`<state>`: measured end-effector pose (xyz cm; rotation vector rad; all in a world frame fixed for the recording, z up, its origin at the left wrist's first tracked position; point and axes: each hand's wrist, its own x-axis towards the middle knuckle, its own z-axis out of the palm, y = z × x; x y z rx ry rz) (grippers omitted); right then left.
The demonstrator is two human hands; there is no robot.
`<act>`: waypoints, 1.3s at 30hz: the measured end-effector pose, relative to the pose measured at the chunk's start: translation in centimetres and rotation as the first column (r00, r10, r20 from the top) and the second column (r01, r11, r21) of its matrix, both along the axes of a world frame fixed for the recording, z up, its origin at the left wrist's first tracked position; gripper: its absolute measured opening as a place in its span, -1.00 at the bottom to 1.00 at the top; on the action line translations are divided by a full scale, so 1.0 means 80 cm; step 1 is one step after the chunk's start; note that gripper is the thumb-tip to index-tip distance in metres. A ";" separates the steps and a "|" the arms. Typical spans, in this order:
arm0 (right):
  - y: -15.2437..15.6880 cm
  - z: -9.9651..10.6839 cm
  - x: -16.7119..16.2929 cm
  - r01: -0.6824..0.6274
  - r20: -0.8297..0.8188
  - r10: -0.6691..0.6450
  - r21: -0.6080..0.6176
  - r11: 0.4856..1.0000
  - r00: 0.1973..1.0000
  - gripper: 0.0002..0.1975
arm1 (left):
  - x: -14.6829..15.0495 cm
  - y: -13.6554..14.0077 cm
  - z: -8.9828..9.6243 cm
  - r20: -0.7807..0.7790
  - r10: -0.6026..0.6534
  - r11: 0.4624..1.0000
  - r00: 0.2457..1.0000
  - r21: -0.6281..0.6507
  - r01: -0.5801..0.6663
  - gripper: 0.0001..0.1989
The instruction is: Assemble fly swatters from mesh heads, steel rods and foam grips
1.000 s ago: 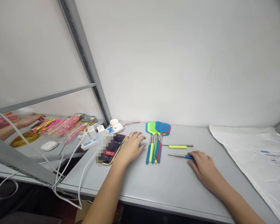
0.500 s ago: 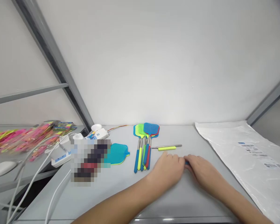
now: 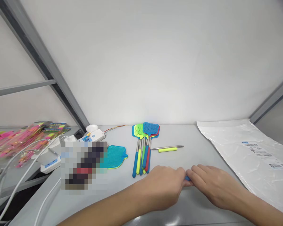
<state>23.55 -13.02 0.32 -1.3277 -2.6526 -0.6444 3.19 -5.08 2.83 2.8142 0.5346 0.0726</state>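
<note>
My left hand (image 3: 163, 185) and my right hand (image 3: 211, 183) meet knuckle to knuckle above the front of the table. Both have their fingers closed around a blue fly swatter handle (image 3: 187, 178). Only a short blue stretch of it shows between them; the rest is hidden in my fingers. Beyond my left hand lies a fanned bunch of fly swatters (image 3: 151, 128) with blue, green, yellow and red heads and handles. To their right, a thin metal rod (image 3: 171, 146) rests beside a loose yellow handle grip (image 3: 167, 149).
Teal swatter heads (image 3: 115, 156) lie stacked on the left, next to a pixelated patch. White power strips (image 3: 95, 136) and cables run along the left edge. A white plastic mailing bag (image 3: 228, 141) covers the right side. Packaged pink items (image 3: 21, 138) fill a neighbouring surface.
Both hands have come down slightly toward the table's front edge, still joined at the blue handle. The view has shifted a little; the swatters and rod stay where they lie.
</note>
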 end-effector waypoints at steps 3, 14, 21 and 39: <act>0.005 0.003 0.002 -0.043 0.065 0.035 0.128 0.991 0.997 -0.82 | -0.002 -0.004 0.002 0.012 0.060 0.996 0.998 -0.071 -0.059 -0.63; 0.036 0.010 0.025 -0.192 0.222 0.123 0.319 0.928 0.967 -0.91 | 0.001 0.009 0.009 0.071 0.176 0.904 0.982 -0.407 -0.133 -0.60; 0.049 0.012 0.026 -0.127 0.109 0.112 0.144 0.981 0.988 -0.80 | 0.012 0.013 -0.006 0.044 0.212 0.971 0.976 -0.118 -0.206 -0.62; 0.017 0.022 0.005 0.057 -0.146 -0.055 0.008 0.998 0.988 -0.79 | 0.013 0.002 -0.026 0.523 0.709 0.453 0.473 -0.852 0.262 -0.57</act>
